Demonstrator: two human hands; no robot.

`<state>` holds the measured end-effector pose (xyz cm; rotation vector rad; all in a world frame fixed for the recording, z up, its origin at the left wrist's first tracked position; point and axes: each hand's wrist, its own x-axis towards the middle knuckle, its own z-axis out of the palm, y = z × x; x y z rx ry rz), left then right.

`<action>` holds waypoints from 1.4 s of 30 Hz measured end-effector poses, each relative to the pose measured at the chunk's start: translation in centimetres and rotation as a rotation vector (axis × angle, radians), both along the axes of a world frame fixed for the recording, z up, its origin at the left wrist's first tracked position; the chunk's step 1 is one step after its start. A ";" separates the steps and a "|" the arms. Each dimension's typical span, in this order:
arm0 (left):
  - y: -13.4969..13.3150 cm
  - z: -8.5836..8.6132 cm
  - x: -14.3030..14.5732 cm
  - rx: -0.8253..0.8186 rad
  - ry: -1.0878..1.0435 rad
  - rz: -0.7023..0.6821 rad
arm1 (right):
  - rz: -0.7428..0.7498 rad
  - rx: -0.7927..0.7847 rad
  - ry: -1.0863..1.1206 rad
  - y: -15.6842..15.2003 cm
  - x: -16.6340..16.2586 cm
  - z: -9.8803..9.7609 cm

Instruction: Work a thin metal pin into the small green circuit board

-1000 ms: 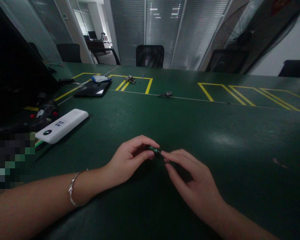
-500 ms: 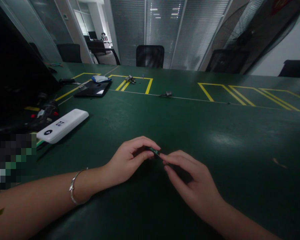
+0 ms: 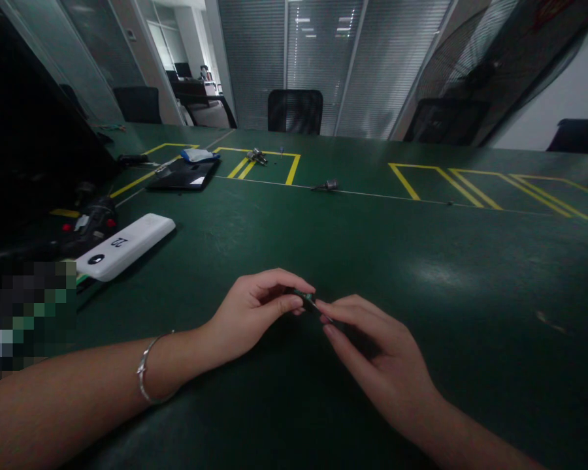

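My feed's v. dim. Doorway [image 3: 186, 46] L of the mid chair [image 3: 294, 112] is brightest; I see lamp reflections in glass [image 3: 318, 55] above it, soft table [image 3: 441, 271] glare below-R, pixelated block [image 3: 24, 320] below-L; edges stretched.

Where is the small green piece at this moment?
In the head view, the small green piece is a little below the picture's centre, pinched in the left hand, with the right hand close on its right.
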<state>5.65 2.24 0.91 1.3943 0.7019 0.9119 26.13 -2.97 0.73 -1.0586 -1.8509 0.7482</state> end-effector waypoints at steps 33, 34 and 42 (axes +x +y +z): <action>0.2 0.0 -0.3 0.540 0.429 -0.285 | -0.092 -0.159 0.061 -0.2 0.2 -0.7; 0.1 0.1 -0.3 0.569 0.448 -0.298 | -0.090 -0.158 0.066 -0.2 0.2 -0.8; -0.1 0.4 -0.3 0.622 0.605 -0.298 | -0.094 -0.168 0.081 -0.1 0.1 -0.5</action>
